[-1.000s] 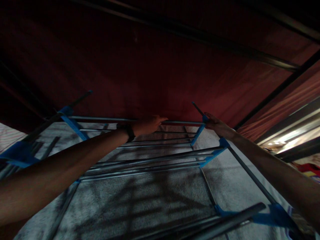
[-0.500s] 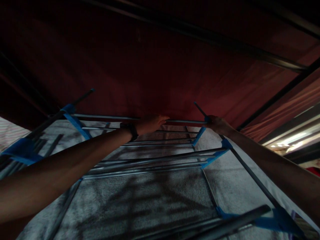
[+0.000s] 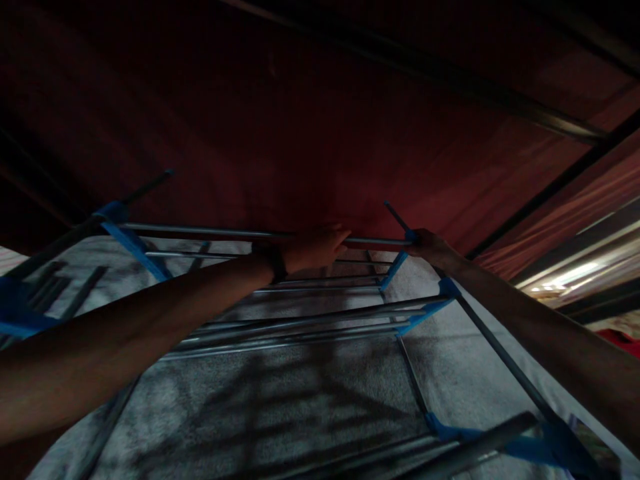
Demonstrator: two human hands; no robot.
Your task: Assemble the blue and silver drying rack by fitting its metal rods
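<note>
L hand point(image 3: 320, 247) curled over top rail point(image 3: 200, 231) of metal rack point(image 3: 300, 327), steadying it | R hand point(image 3: 433, 247) closed on rack's far-right blue corner joint point(image 3: 410, 235) | maroon fabric point(image 3: 300, 133) behind rack | rack on grey carpet point(image 3: 280, 400)

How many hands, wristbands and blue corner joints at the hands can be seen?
Hands: 2, left and right
Wristband: 1
Blue joint at the right hand: 1
Total: 4

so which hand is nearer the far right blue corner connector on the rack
Right. The right hand is on the blue corner connector, apparently gripping it. The left hand rests on the top metal rod, further left along it.
</note>
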